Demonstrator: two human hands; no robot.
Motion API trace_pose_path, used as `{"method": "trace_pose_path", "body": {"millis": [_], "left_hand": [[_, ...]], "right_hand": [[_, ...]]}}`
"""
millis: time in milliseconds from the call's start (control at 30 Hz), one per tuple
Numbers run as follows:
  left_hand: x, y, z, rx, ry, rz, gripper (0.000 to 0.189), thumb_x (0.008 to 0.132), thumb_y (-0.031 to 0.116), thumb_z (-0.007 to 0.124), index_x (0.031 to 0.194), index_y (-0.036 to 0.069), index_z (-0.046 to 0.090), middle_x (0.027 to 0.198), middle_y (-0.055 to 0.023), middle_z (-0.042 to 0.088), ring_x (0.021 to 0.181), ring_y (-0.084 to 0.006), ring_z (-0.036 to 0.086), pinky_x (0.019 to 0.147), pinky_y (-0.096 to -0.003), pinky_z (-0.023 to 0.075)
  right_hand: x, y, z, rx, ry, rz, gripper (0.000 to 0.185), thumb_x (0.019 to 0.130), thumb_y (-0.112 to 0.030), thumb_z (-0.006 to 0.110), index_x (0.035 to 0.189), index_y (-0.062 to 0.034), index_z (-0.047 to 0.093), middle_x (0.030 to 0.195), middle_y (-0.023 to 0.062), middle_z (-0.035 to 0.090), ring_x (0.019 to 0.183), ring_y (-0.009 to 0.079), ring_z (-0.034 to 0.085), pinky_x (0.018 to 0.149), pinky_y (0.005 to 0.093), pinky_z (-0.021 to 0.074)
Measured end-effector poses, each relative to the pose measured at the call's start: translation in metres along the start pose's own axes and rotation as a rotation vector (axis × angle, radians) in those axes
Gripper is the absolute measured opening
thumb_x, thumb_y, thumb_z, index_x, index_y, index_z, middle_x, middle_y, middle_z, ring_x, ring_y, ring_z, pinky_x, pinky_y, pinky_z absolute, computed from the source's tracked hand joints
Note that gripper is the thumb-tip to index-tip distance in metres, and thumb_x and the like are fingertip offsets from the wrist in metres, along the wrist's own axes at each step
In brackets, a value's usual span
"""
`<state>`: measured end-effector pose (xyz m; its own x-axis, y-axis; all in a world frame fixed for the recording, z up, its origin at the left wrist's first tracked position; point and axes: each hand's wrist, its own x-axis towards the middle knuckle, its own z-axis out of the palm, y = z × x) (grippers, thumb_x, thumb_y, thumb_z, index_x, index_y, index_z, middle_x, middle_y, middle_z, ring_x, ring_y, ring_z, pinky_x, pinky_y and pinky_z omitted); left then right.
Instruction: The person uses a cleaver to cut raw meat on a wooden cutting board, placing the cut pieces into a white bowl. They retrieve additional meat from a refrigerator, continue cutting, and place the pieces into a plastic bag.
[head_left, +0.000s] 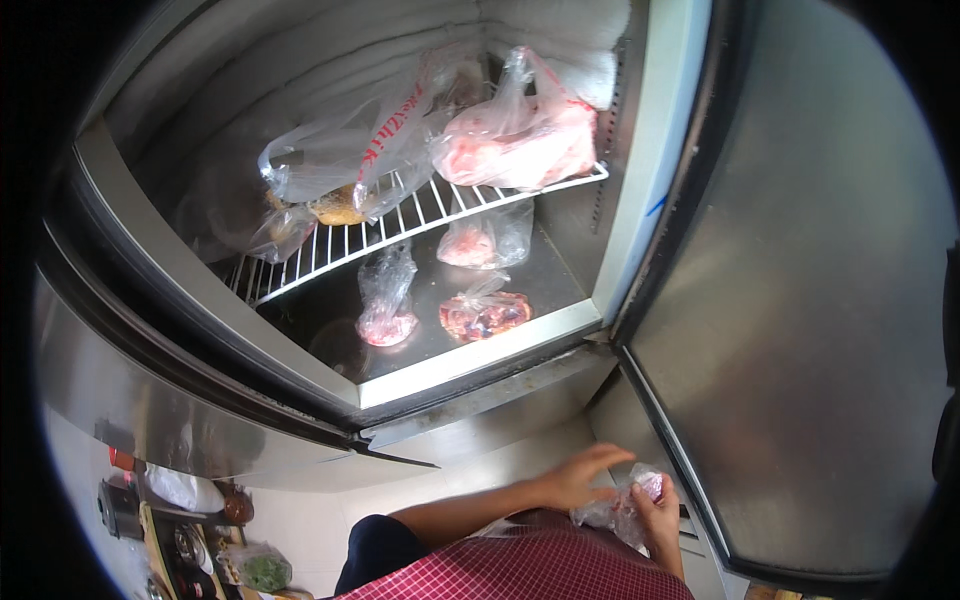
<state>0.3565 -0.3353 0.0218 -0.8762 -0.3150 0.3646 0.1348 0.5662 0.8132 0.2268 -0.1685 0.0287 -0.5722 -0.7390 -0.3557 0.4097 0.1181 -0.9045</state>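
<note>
My right hand (660, 510) grips a clear plastic bag (626, 510) with pinkish contents, close to my checked apron. My left hand (585, 476) is beside the bag, thumb and fingers spread. Ahead stands a steel refrigerator cabinet with its door swung to the right. On its white wire shelf (420, 223) lie a large bag of pale pink meat (517, 146) and a bag with yellowish-brown food (337, 206). Below the shelf, three small bags of meat rest on the cabinet floor: one at left (386, 322), one behind (469, 246), one in front (484, 313).
The open steel door (810, 300) stands along the right side. White frost (300, 67) covers the cabinet's back wall. At lower left, a rack holds a bag of green vegetables (262, 570), a white bag (184, 487) and a dark container (118, 508).
</note>
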Motion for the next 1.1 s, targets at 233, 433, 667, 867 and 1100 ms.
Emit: {"method": "trace_pose_path", "body": {"millis": [233, 433, 667, 867, 1100], "left_hand": [[-0.008, 0.007, 0.101, -0.893, -0.287, -0.508, 0.037, 0.098, 0.018, 0.056, 0.133, 0.006, 0.05, 0.101, -0.001, 0.059, 0.084, -0.0076, 0.058, 0.069, -0.0232, 0.0507], [-0.013, 0.032, 0.178, -1.379, -0.349, -0.718, 0.025, 0.098, 0.024, 0.059, 0.118, 0.009, 0.06, 0.101, 0.0, 0.064, 0.09, -0.0098, 0.061, 0.073, -0.0281, 0.0535], [-0.023, 0.085, 0.237, -1.647, -0.383, -0.934, 0.03, 0.101, 0.028, 0.053, 0.122, 0.007, 0.056, 0.11, -0.0078, 0.065, 0.098, -0.0199, 0.065, 0.086, -0.038, 0.055], [-0.018, 0.139, 0.285, -1.388, -0.389, -0.874, 0.024, 0.103, 0.027, 0.048, 0.113, 0.007, 0.056, 0.101, -0.0032, 0.063, 0.086, -0.0135, 0.063, 0.076, -0.0299, 0.0563], [-0.002, 0.157, 0.339, -1.074, -0.456, -0.716, 0.017, 0.104, 0.021, 0.048, 0.101, 0.006, 0.055, 0.094, -0.0046, 0.062, 0.081, -0.0137, 0.062, 0.072, -0.0321, 0.0564]], "right_hand": [[-0.059, -0.003, -0.049, -0.016, 0.033, -0.036, 0.036, 0.091, -0.007, 0.067, 0.123, -0.0001, 0.053, 0.109, 0.0071, 0.063, 0.097, 0.0141, 0.06, 0.085, 0.0294, 0.0494], [-0.134, 0.008, -0.122, -0.05, 0.147, -0.148, 0.027, 0.095, -0.008, 0.06, 0.121, -0.0031, 0.057, 0.093, 0.0013, 0.065, 0.08, 0.0075, 0.059, 0.065, 0.0221, 0.0471], [-0.194, 0.004, -0.179, -0.003, 0.328, -0.21, 0.02, 0.094, -0.004, 0.061, 0.114, -0.0045, 0.063, 0.089, -0.0008, 0.065, 0.08, 0.0043, 0.058, 0.063, 0.0213, 0.0458], [-0.247, -0.011, -0.212, -0.932, 0.67, -0.623, 0.024, 0.084, -0.007, 0.07, 0.107, 0.0004, 0.066, 0.107, 0.0141, 0.06, 0.1, 0.0261, 0.058, 0.084, 0.0353, 0.0479], [-0.25, 0.001, -0.24, -0.305, 0.633, -0.362, 0.043, 0.083, -0.001, 0.069, 0.122, -0.0011, 0.051, 0.099, 0.011, 0.061, 0.085, 0.0185, 0.061, 0.077, 0.03, 0.0505]]}}
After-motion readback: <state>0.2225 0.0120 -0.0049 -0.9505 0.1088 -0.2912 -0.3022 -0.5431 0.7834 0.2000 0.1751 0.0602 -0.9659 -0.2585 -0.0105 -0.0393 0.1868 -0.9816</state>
